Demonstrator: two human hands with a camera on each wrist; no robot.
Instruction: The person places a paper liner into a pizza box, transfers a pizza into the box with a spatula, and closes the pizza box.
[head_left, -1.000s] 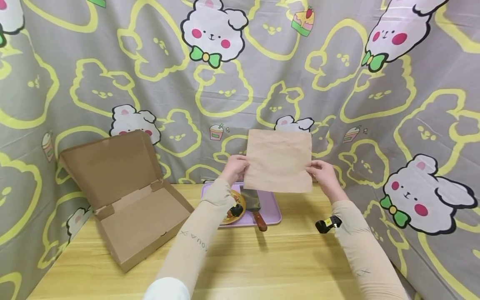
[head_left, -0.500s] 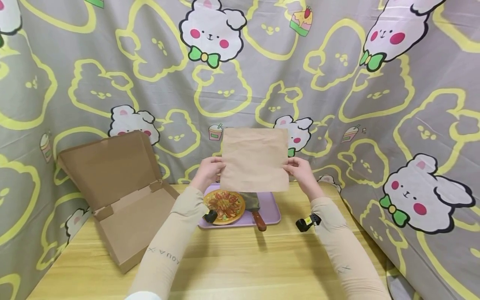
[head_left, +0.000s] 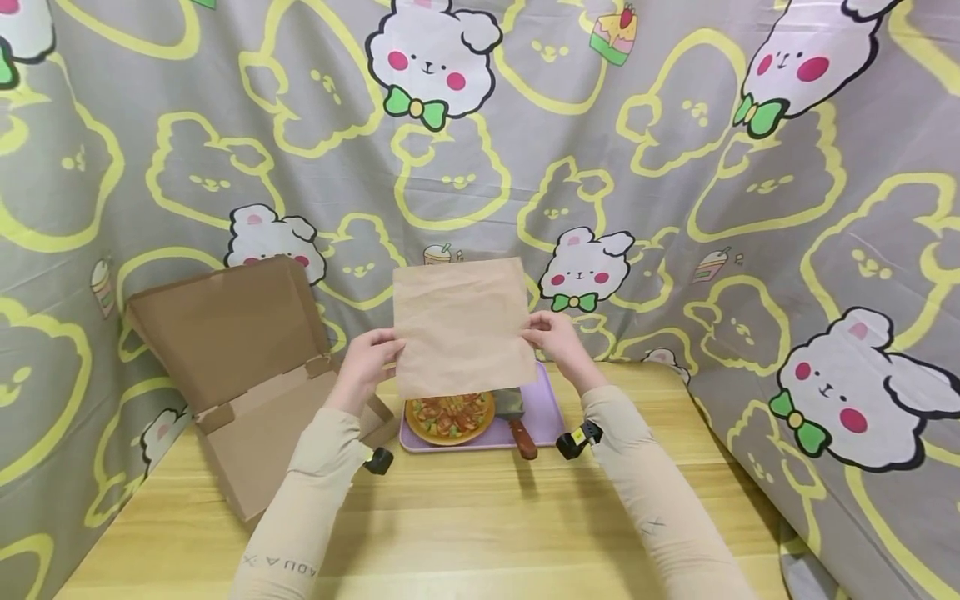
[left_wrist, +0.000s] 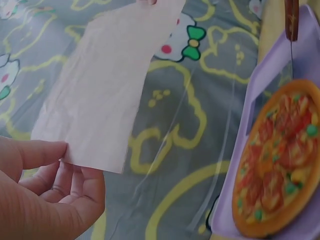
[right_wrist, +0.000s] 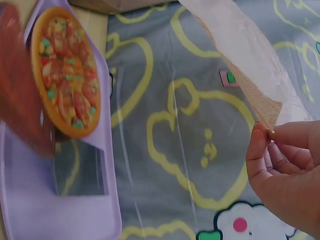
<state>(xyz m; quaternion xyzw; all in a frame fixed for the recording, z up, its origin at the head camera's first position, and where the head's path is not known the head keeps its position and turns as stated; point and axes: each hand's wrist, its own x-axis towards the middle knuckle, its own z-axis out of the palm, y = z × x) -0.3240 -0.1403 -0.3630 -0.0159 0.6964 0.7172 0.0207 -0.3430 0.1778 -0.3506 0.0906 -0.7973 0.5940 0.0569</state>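
A square sheet of brown paper (head_left: 463, 325) is stretched upright between both hands, above the table. My left hand (head_left: 367, 362) pinches its left edge between thumb and fingers; in the left wrist view the thumb lies over a lower corner of the paper (left_wrist: 100, 95). At the opposite edge my right hand (head_left: 558, 340) pinches the sheet, and a folded corner shows there in the right wrist view. Behind and below the paper, a pizza (head_left: 450, 418) lies on a purple tray (head_left: 551, 408). Beside the pizza rests a spatula with a wooden handle (head_left: 522, 439), its blade partly hidden by the sheet.
An open cardboard box (head_left: 247, 433) stands at the left of the wooden table (head_left: 480, 525), lid raised and leaning back. A patterned grey curtain (head_left: 465, 200) closes off the back and sides. Small black cameras (head_left: 378, 461) sit at the wrists.
Both hands have carried the paper leftward, from over the tray's right part toward the box. The pizza, first half hidden by the left arm, now shows below the sheet. Both hands kept their pinch.
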